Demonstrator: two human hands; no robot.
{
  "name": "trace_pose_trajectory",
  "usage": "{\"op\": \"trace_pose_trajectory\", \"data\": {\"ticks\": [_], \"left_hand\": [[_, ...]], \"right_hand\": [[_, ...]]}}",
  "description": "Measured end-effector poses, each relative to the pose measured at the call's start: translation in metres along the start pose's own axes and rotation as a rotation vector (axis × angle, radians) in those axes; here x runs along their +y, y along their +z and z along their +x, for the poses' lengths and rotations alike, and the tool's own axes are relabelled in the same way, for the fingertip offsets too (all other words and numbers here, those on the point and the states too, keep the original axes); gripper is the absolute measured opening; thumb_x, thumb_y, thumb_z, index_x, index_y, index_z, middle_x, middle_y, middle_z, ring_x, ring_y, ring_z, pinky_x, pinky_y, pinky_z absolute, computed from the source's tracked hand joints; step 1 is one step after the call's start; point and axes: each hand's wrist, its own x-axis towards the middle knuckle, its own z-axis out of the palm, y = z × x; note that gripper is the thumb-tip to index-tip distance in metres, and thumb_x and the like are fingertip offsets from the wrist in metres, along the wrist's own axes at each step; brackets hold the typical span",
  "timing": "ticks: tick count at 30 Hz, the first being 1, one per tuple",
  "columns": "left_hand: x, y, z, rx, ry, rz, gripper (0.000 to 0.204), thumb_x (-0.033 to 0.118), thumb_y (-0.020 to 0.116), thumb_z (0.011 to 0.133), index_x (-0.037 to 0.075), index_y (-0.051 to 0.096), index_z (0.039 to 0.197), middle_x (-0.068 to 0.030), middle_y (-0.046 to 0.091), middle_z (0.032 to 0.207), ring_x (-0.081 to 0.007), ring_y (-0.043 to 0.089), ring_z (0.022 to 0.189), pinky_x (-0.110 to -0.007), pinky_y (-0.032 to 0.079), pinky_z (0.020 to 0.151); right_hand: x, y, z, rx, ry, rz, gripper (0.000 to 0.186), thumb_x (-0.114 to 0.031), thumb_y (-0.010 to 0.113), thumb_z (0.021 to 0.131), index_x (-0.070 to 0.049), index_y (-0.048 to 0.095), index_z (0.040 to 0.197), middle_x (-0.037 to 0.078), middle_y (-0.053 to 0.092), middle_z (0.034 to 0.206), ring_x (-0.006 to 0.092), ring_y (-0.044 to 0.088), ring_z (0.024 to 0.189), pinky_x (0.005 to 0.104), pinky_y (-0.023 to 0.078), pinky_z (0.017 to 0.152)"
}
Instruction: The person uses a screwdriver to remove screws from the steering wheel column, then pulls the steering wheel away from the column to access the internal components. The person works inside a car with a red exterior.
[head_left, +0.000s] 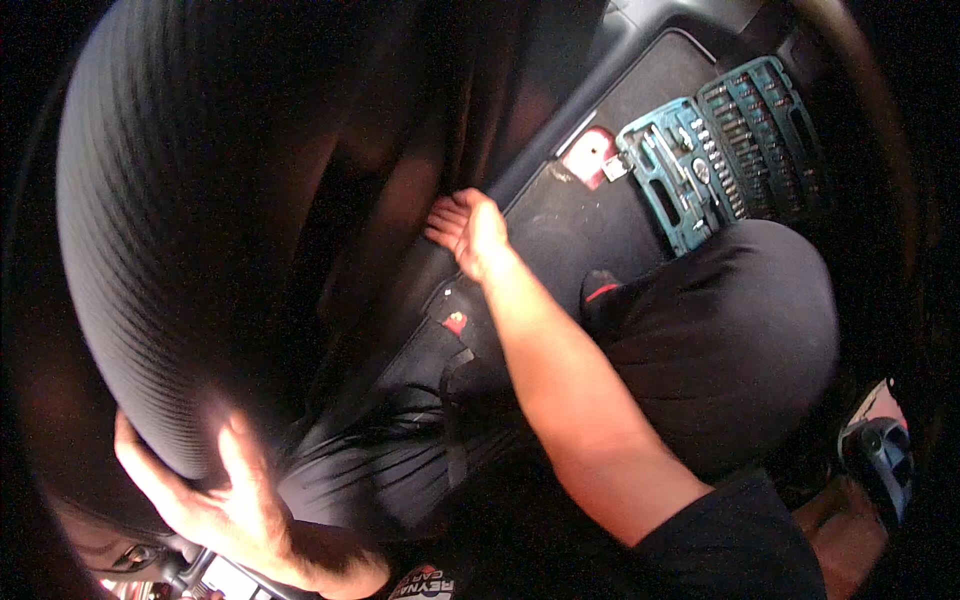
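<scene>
A dark car seat (130, 300) with ribbed upholstery fills the left side. Against its lower edge, my left hand (215, 500) rests with thumb and fingers spread wide. My right arm reaches across the middle, and my right hand (465, 232) is by the shadowed lower side of the seat. Its fingers are extended and slightly bent, the palm partly showing, with nothing visible in it. Deep shadow hides what lies just beyond the fingertips.
An opened teal tool case (655, 195) with sockets and bits lies at the upper right, beside a small red-and-white piece (590, 157) on the dark floor mat (560, 225). My bent knee (740, 340) is near the case. Another person's sandalled foot (880, 460) shows at the far right.
</scene>
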Motion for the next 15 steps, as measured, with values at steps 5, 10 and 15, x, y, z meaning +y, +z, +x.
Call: {"op": "trace_pose_trajectory", "data": {"ticks": [5, 10, 15], "left_hand": [[0.001, 0.004, -0.011, 0.037, -0.109, -0.380, 0.058, 0.021, 0.074, 0.092, 0.000, 0.050, 0.141, -0.0141, 0.060, 0.128, -0.0245, 0.055, 0.111, -0.035, 0.043, 0.101], [-0.024, -0.007, -0.017, 0.003, 0.057, -0.124, 0.053, 0.022, 0.073, 0.093, -0.001, 0.055, 0.136, -0.0162, 0.065, 0.121, -0.0214, 0.061, 0.104, -0.033, 0.049, 0.094], [-0.026, 0.006, -0.021, -0.056, -0.114, -0.262, 0.047, 0.023, 0.071, 0.094, 0.000, 0.058, 0.133, -0.0173, 0.069, 0.114, -0.0190, 0.065, 0.097, -0.031, 0.052, 0.087]], "right_hand": [[-0.048, 0.001, -0.015, -0.003, -0.004, -0.813, 0.039, -0.031, 0.050, 0.097, 0.004, 0.069, 0.097, 0.017, 0.075, 0.096, 0.0272, 0.074, 0.083, 0.0391, 0.060, 0.072], [-0.068, -0.014, -0.043, 0.029, -0.231, -0.919, 0.038, -0.031, 0.056, 0.094, 0.003, 0.066, 0.109, 0.016, 0.074, 0.105, 0.0242, 0.073, 0.088, 0.0366, 0.058, 0.079], [-0.093, -0.063, -0.062, 0.210, -0.483, -0.556, 0.028, -0.031, 0.057, 0.093, -0.005, 0.067, 0.093, 0.013, 0.074, 0.091, 0.0205, 0.072, 0.075, 0.0327, 0.057, 0.065]]}}
